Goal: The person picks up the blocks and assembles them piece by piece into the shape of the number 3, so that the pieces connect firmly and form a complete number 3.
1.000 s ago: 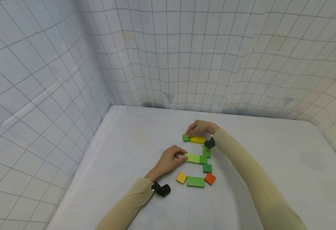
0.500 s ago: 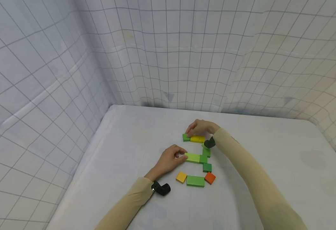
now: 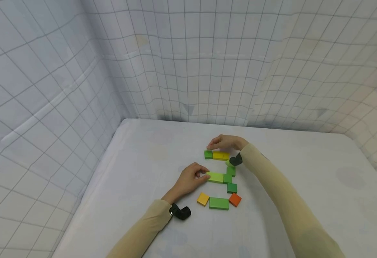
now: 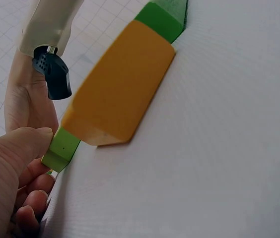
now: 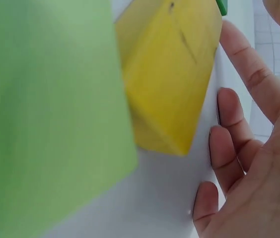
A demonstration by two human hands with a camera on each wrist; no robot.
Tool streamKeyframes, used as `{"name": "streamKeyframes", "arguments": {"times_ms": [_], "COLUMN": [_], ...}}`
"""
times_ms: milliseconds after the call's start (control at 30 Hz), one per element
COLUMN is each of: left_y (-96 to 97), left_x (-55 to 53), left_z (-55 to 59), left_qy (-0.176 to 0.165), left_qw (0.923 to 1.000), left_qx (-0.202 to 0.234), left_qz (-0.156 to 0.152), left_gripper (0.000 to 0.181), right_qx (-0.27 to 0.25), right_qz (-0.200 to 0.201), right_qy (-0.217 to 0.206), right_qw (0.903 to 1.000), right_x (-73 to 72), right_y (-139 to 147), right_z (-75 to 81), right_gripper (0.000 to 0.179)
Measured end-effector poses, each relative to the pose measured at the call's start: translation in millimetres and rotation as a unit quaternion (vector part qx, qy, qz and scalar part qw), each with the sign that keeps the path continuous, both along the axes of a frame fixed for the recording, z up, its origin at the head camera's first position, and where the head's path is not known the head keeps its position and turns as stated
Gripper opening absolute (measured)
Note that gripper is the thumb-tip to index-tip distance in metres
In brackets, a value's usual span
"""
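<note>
My left hand (image 3: 189,178) pinches the left end of a long light green block (image 3: 215,177), thumb on its near side; the wrist view shows the thumb against that block's end (image 4: 62,148). The block's other end meets a small green block (image 3: 227,178). Behind a long yellow block (image 3: 220,156), my right hand (image 3: 224,142) stays low with its fingers loosely bent and nothing between them. In the right wrist view its index fingertip is right at the far edge of the yellow block (image 5: 175,74). A small green block (image 3: 208,154) lies at that block's left end.
More green blocks (image 3: 231,188) run down the right side. Nearer lie an orange-yellow block (image 3: 203,199), a long green block (image 3: 218,203) and an orange-red block (image 3: 235,200) in a row. White gridded cloth (image 3: 188,71) hangs behind the white table (image 3: 149,150).
My right hand has let go of the small green block at the back left and lifted slightly away behind it. The left hand has stayed on the light green block.
</note>
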State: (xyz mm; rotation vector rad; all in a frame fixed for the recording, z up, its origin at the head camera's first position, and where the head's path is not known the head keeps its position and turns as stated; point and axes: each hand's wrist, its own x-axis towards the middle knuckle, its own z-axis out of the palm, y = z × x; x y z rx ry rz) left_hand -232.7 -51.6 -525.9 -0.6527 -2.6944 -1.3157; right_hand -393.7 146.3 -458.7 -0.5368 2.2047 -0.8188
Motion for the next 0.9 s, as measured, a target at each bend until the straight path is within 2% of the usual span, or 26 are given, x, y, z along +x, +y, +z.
{"name": "streamKeyframes", "arguments": {"times_ms": [267, 633, 900], "left_y": [-1.2, -4.6, -8.2], "left_x": [0.1, -1.5, -1.3], "left_z": [-0.8, -7.0, -10.6], "left_qy": [0.005, 0.006, 0.015], "left_qw": [1.0000, 0.9999, 0.9997], "left_qx": [-0.001, 0.003, 0.009], "left_qz": [0.000, 0.008, 0.015], "left_gripper": [0.021, 0.021, 0.021], "right_qx": [0.016, 0.011, -0.008], "right_qz": [-0.022, -0.057, -0.069], "right_qy": [-0.005, -0.024, -0.027], "right_qw": [0.9996, 0.9980, 0.9972], "right_x": [5.6, 19.6, 45.2], "right_y": [20.1, 75.1, 100.2], "right_z": [-2.0, -11.6, -14.2], "right_gripper": [0.060, 0.057, 0.056]}}
